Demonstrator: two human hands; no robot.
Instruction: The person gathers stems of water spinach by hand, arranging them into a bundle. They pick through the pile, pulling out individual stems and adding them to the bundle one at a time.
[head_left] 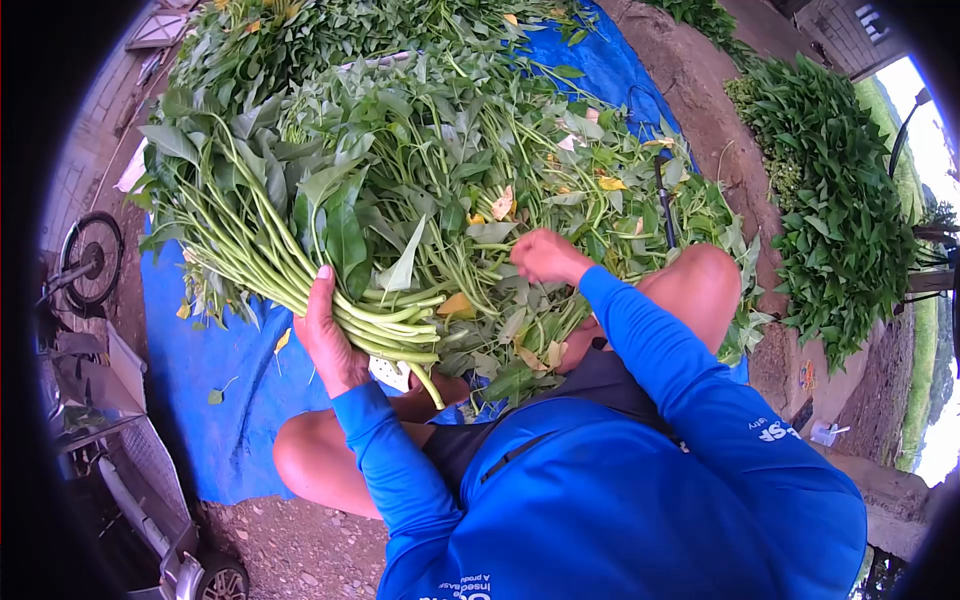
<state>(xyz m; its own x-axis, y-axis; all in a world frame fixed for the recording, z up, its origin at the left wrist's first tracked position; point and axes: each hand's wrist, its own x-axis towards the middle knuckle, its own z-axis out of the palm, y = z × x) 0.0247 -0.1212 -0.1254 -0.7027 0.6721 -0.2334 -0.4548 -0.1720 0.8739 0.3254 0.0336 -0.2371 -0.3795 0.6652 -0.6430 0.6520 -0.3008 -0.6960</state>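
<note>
My left hand is wrapped around a thick bunch of water spinach, its thumb lying over the stems. The cut ends of the stems point right, toward my lap, and the leaves spread to the upper left. Over the loose greens in front of my right knee, my right hand is closed with the fingers curled in. Stems lie right beside its fingertips, but what it holds, if anything, is hidden. A big heap of loose water spinach fills the space ahead of me, with some yellow leaves among it.
Beneath the greens lies a blue tarp, bare at the left. More leafy bundles are piled at the right beyond a concrete ledge. A wheel and a parked vehicle stand at the left. A thin black rod rises near my right knee.
</note>
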